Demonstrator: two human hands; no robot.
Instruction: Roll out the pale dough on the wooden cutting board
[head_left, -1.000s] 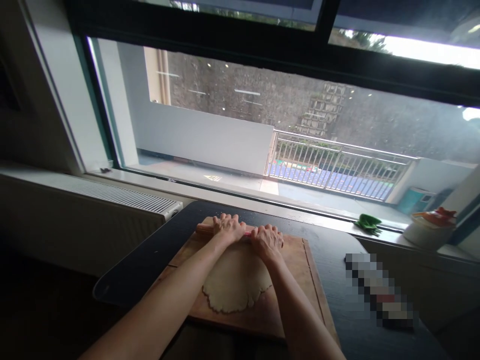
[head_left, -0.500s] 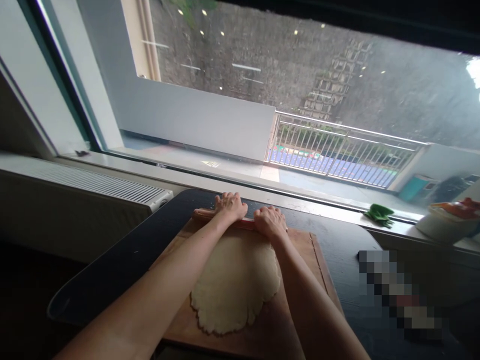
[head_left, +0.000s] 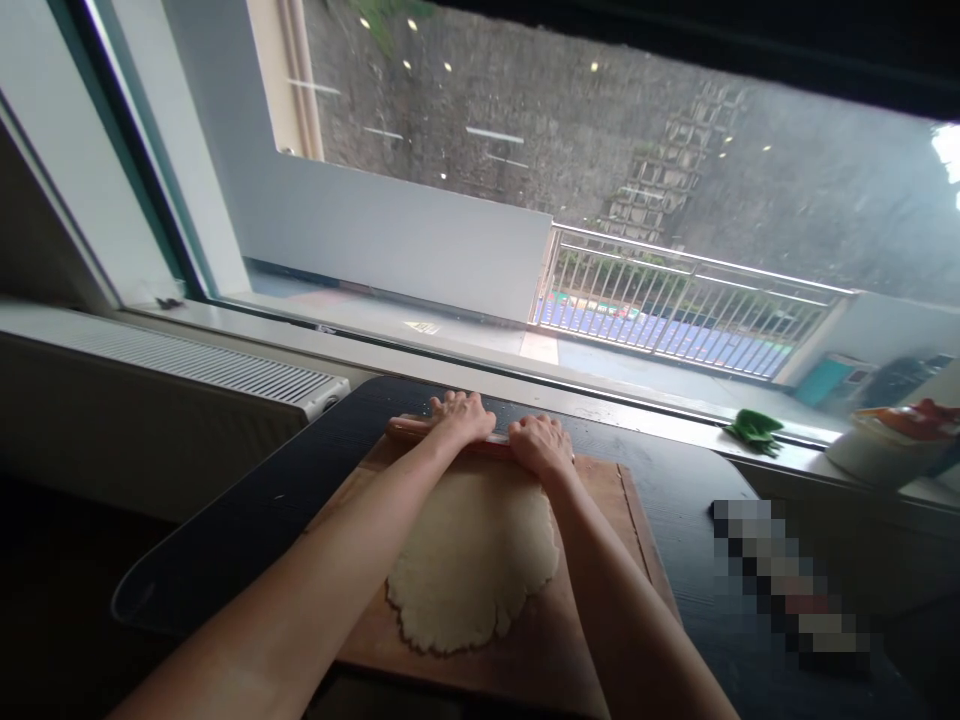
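Note:
My left hand point(head_left: 463, 416) is curled over a wooden rolling pin point(head_left: 409, 428), whose left end sticks out beyond it. On the same pin, a little to the right, my right hand point(head_left: 540, 440) is closed, knuckles up. The pin lies across the far edge of a flat sheet of pale dough point(head_left: 476, 555). Ragged, cracked edges show on the dough's near side. Beneath it is a wooden cutting board point(head_left: 616, 510). The pin's right end is hidden behind my right hand, and my forearms cover parts of the dough's sides.
The board rests on a dark table point(head_left: 247, 545) against a window sill point(head_left: 600, 408). A white radiator point(head_left: 180, 350) stands at the left. Green leaves point(head_left: 756, 430) and a pale container point(head_left: 877, 445) sit on the sill at right. A blurred-out object point(head_left: 787, 580) is at the table's right.
Both hands stay on the rolling pin at the dough's far edge, with hardly any movement. The view has shifted slightly, so the dough's near edge appears a little higher.

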